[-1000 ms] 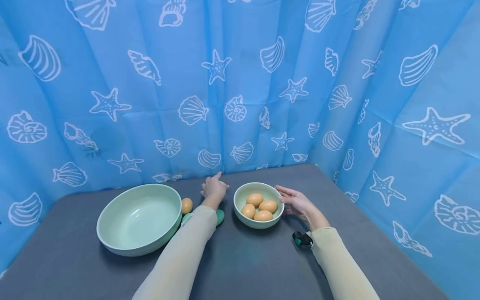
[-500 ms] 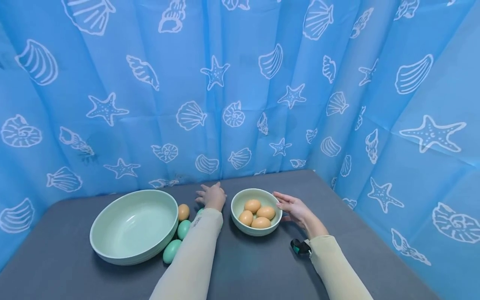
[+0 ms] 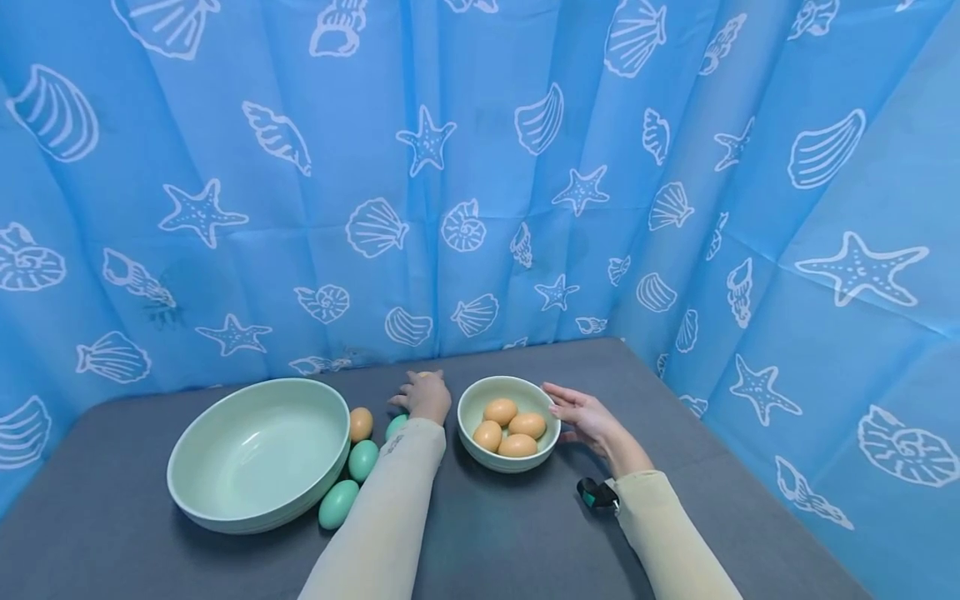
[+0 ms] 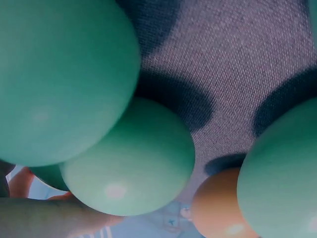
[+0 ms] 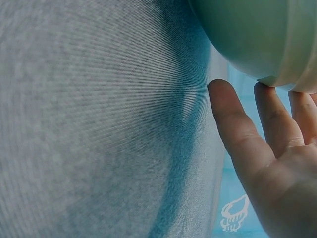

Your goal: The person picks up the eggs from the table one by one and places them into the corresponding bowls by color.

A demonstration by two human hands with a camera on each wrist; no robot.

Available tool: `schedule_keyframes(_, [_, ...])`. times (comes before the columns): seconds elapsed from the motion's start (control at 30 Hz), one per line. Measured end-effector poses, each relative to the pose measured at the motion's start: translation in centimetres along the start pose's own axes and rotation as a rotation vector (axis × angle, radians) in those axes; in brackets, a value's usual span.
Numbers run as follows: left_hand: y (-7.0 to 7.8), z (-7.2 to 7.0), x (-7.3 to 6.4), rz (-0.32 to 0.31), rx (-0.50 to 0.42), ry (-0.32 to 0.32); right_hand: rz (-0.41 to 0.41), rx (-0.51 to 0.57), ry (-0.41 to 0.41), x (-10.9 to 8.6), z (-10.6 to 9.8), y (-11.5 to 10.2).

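Note:
My left hand (image 3: 425, 398) reaches over the far side of the table, fingers spread to the left. A bit of a brown egg (image 3: 424, 373) shows between thumb and fingers; whether they pinch it is hidden. In the left wrist view, part of the left hand (image 4: 54, 218) appears beyond large green eggs (image 4: 129, 163). My right hand (image 3: 592, 421) touches the right side of a small pale green bowl (image 3: 501, 463) with extended fingers. Several brown eggs (image 3: 517, 446) lie in that bowl. The right wrist view shows fingertips against the bowl's outer wall (image 5: 252, 39).
A large pale green bowl (image 3: 255, 525) stands at left. Along its right side lie a brown egg (image 3: 361, 424) and green eggs (image 3: 339, 504), one partly behind the left sleeve (image 3: 386, 508). A blue shell-patterned curtain (image 3: 375, 267) borders the grey table (image 3: 510, 542). A black strap (image 3: 596, 493) hangs at the right wrist.
The left hand shifted left and nearer, then settled over the far brown egg. Green eggs beside the large bowl came into fuller view. The right hand stays at the small bowl.

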State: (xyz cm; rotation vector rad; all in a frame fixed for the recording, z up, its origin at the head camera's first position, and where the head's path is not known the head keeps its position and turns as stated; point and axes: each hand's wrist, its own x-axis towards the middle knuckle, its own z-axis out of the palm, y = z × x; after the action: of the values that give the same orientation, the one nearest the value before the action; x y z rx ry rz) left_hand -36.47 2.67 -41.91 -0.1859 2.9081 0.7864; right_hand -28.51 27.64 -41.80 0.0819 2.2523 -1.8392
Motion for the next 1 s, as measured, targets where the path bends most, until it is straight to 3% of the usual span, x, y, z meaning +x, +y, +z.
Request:
schedule_keyframes(0.17, [0.1, 0.1, 0.1, 0.032, 0.003, 0.032, 0.002, 0.006, 0.008, -0.2, -0.1, -0.1])
schedule_keyframes(0.53, [-0.8, -0.3, 0.3, 0.049, -0.116, 0.144, 0.000, 0.017, 0.014, -0.2, 0.3, -0.1])
schedule_keyframes(0.67, [-1.3, -0.6, 0.5, 0.039, -0.209, 0.138, 0.001, 0.013, 0.009, -0.2, 0.4, 0.0])
schedule_keyframes(0.87, [-1.8, -1.7, 0.7, 0.008, -0.382, 0.072, -0.011, 0.003, 0.004, -0.3, 0.3, -0.2])
schedule_keyframes(1.0, [-1.8, -2.2, 0.9, 0.035, -0.441, 0.036, -0.008, 0.002, 0.010, -0.3, 0.2, -0.3])
